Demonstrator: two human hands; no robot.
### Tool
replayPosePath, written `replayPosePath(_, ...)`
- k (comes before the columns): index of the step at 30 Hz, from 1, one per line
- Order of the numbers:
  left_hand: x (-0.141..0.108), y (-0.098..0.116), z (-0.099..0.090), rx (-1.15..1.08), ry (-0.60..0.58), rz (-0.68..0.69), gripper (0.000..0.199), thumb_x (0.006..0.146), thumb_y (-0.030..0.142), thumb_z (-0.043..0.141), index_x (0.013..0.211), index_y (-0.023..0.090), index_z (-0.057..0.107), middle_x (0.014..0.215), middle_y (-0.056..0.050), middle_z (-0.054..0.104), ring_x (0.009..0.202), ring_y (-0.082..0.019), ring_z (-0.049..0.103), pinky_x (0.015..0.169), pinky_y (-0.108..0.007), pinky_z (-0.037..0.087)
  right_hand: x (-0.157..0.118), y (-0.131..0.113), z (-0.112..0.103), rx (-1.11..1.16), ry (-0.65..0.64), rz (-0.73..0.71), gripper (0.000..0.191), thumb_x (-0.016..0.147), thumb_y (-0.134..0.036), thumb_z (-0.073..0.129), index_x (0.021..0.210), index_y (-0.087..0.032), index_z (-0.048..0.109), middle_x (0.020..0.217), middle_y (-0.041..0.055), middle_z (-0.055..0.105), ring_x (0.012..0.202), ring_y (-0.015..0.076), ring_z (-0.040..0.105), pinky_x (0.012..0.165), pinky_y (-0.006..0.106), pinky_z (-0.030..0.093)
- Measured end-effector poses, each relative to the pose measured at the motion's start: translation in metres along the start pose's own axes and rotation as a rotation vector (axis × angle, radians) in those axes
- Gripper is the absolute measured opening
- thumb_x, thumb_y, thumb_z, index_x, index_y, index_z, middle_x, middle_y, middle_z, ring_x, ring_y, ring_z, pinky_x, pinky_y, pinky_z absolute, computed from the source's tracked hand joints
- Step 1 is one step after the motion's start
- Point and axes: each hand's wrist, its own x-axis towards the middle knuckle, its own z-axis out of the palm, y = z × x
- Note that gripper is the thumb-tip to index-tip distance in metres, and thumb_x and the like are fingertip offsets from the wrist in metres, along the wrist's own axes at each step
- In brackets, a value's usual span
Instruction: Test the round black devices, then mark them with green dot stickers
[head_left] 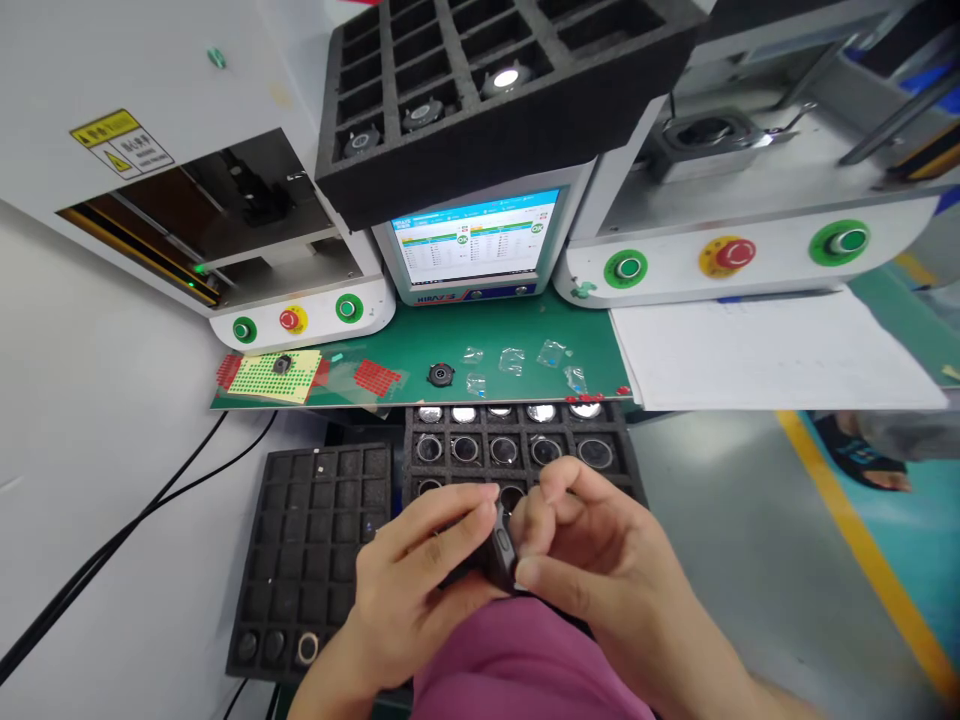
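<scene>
Narrow grip of the left hand (405, 590) on a small dark device (503, 545), tilted on edge between thumb and fingertips, low in the view near 6 o'clock, just above the purple garment (525, 660). At its 3 o'clock, the right hand (626, 570), fingers curled and thumb close against the near edge; impossible to tell whether pinching anything.

Probably light and stiff, with a smooth, rather slippery casing and perhaps a face easy to scratch. Best held by the side rim, off the flat faces, with gentle pressure.

From the device: at 12 o'clock, a foam tray (409, 470) of round watches, partly hidden by the hands; at 9 to 10, a second foam tray (262, 500). Beyond, on the green tabletop (495, 325), a dark disc (441, 375) at 11 o'clock, clear packets (512, 360) at 12 and white sheets (772, 350) at 2.
</scene>
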Motion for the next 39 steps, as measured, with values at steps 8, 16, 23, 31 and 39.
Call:
replayPosePath(8,-0.002,-0.006,0.006,-0.305,0.004,-0.08,0.056,0.081,0.023,0.075,0.133,0.034,0.057,0.119,-0.007,0.068,0.103,-0.023,0.067,0.088,-0.034,0.057,0.012,0.011,0.001,0.131,-0.021,0.297,0.072,0.04,-0.026,0.097,0.098,-0.026,0.055,0.08,-0.0065,0.059,0.068,0.0088,0.057,0.059,0.017,0.049)
replayPosePath(16,0.017,-0.002,0.022,-1.195,-0.04,-0.527,0.035,0.089,0.038,0.064,0.12,0.023,0.069,0.104,-0.01,0.074,0.087,-0.02,0.071,0.071,-0.024,0.06,0.008,0.013,0.004,-0.007,0.048,0.011,0.043,0.068,-0.053,0.08,0.095,-0.025,0.063,0.086,-0.0012,0.062,0.069,0.0107,0.057,0.057,0.019,0.047)
replayPosePath(23,0.022,0.004,0.033,-1.199,0.137,-0.447,0.024,0.093,0.036,0.056,0.103,0.017,0.067,0.085,-0.003,0.065,0.061,-0.009,0.062,0.043,-0.012,0.05,0.007,0.017,-0.008,-0.198,0.034,-0.213,0.023,0.087,-0.044,0.067,0.101,-0.028,0.073,0.103,0.0046,0.073,0.098,0.0185,0.068,0.086,0.028,0.056)
replayPosePath(31,0.004,0.005,0.047,-0.764,0.159,-0.42,0.016,0.099,0.033,0.045,0.098,0.025,0.059,0.073,0.004,0.049,0.046,-0.003,0.041,0.039,-0.009,0.035,0.007,0.024,0.0,-0.283,0.001,-0.327,0.02,0.093,-0.035,0.059,0.107,-0.032,0.073,0.117,0.0029,0.07,0.108,0.0177,0.066,0.086,0.025,0.058)
replayPosePath(39,0.012,0.007,0.037,-0.136,0.022,-0.095,0.017,0.099,0.026,0.04,0.108,0.021,0.053,0.083,-0.003,0.062,0.071,-0.014,0.06,0.065,-0.025,0.05,0.005,0.026,0.005,-0.302,0.031,-0.319,0.026,0.085,-0.018,0.061,0.102,-0.032,0.074,0.099,0.0002,0.073,0.095,0.0152,0.068,0.084,0.023,0.055)
